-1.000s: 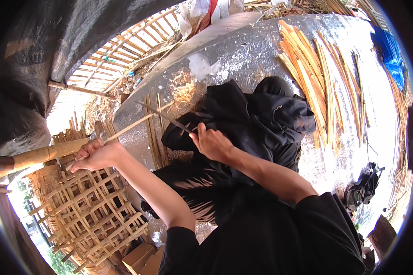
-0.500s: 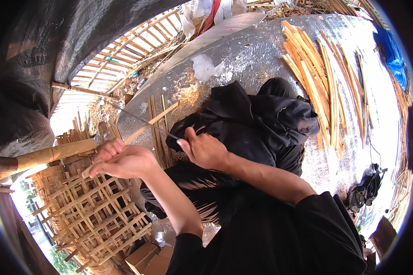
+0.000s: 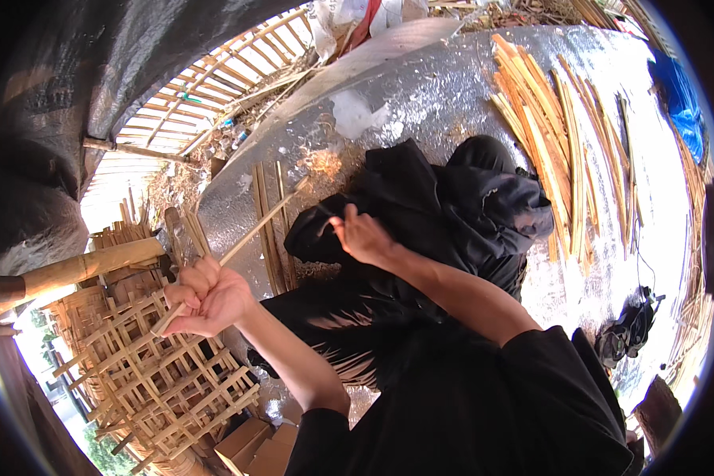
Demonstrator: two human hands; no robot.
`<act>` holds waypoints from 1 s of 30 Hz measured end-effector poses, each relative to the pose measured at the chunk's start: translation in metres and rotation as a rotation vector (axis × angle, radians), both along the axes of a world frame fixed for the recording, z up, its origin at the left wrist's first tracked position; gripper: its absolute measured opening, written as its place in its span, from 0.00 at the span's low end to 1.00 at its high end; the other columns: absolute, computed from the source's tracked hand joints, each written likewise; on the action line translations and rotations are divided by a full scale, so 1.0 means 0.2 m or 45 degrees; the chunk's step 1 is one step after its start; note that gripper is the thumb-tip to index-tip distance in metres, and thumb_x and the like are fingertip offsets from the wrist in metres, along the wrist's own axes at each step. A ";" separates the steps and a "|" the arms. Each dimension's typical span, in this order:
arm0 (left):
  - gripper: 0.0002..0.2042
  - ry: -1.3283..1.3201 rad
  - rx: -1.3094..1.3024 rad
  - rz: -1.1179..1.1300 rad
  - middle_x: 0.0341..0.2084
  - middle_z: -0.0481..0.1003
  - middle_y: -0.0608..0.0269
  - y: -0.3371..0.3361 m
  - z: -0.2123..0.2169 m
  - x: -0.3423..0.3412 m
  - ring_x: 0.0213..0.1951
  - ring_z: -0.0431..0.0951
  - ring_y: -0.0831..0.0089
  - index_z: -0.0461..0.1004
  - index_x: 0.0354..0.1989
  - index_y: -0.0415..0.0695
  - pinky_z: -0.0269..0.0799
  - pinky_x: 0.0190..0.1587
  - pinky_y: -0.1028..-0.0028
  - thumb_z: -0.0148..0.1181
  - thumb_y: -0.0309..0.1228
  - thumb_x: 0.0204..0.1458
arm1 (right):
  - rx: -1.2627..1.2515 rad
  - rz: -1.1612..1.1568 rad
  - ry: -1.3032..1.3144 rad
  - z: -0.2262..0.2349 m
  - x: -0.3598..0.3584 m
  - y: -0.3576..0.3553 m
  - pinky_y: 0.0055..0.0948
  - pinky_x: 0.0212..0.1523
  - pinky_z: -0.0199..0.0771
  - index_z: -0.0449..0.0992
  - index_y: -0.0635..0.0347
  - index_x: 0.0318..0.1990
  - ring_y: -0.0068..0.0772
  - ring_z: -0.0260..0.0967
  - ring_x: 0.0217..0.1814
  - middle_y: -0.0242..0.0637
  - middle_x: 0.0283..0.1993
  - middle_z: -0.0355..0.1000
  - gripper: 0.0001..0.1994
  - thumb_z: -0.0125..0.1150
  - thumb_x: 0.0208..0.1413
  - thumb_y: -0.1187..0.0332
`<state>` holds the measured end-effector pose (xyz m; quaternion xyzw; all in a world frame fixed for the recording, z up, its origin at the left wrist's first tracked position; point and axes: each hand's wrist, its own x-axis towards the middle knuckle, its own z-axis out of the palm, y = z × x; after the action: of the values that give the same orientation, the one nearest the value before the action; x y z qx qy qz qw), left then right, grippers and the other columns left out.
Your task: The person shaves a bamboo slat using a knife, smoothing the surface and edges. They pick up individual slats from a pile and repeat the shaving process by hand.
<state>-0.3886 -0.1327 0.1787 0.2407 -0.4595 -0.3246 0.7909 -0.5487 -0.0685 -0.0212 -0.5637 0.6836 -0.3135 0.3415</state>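
Observation:
My left hand (image 3: 208,297) is closed around a long thin bamboo strip (image 3: 254,230), which slants up to the right from my fist toward the silver mat (image 3: 444,95). My right hand (image 3: 362,236) is curled shut over the black cloth (image 3: 460,206) on my lap, just right of the strip's far end and apart from it. It seems to grip a small knife, mostly hidden by the fingers. Both forearms come out of black sleeves at the lower edge.
A pile of split bamboo strips (image 3: 547,151) lies on the mat at the right; a few more strips (image 3: 268,226) lie beside my left hand. A woven bamboo lattice (image 3: 159,381), a thick bamboo pole (image 3: 79,270), cardboard boxes (image 3: 254,444), a black bundle (image 3: 631,329) and a blue sheet (image 3: 678,103) surround me.
My left hand has pulled the bamboo strip down and back toward me. My right hand has come off the strip and now rests over the black cloth.

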 end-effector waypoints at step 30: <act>0.28 0.372 0.305 0.546 0.17 0.52 0.72 0.02 0.11 0.10 0.21 0.51 0.78 0.57 0.21 0.52 0.50 0.27 0.77 0.35 0.63 0.64 | -0.061 0.041 0.003 0.27 -0.01 0.13 0.57 0.26 0.71 0.66 0.70 0.39 0.67 0.72 0.25 0.60 0.20 0.71 0.22 0.43 0.69 0.53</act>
<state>-0.3685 -0.1297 0.2001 0.3750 -0.2377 -0.2332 0.8652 -0.5501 -0.0424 0.0327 -0.5830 0.6671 -0.3235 0.3323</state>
